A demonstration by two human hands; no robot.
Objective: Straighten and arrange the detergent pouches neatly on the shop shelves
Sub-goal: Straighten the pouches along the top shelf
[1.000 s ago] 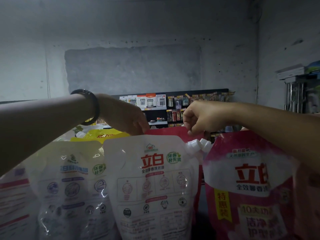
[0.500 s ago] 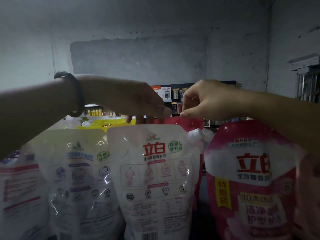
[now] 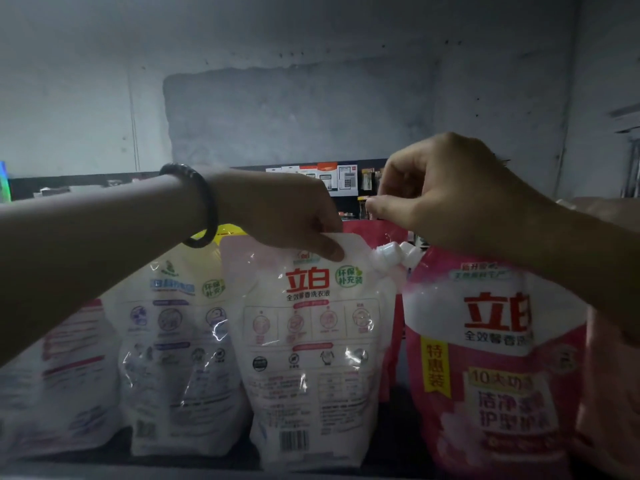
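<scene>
White pouch [image 3: 311, 341] top edge: left hand [image 3: 277, 216] pinches | right hand [image 3: 450, 202] curled, hold unclear | gap at right

Our left arm [image 3: 86, 258] reaching in from the left edge, left hand [image 3: 287, 216] at centre pinching a pouch [image 3: 311, 341] top, our right arm [image 3: 571, 258] slanting in from the right, right hand [image 3: 450, 195] just higher, fingers curled, nothing seen in them

Dark shelf [image 3: 398, 445], lower frame. Front row standing on it, left to right: white pouch [image 3: 59, 386], blue-printed white pouch [image 3: 176, 358], red-logo white pouch [image 3: 311, 358], pink pouch [image 3: 491, 375], paler pouch [image 3: 609, 393] at right edge.
</scene>
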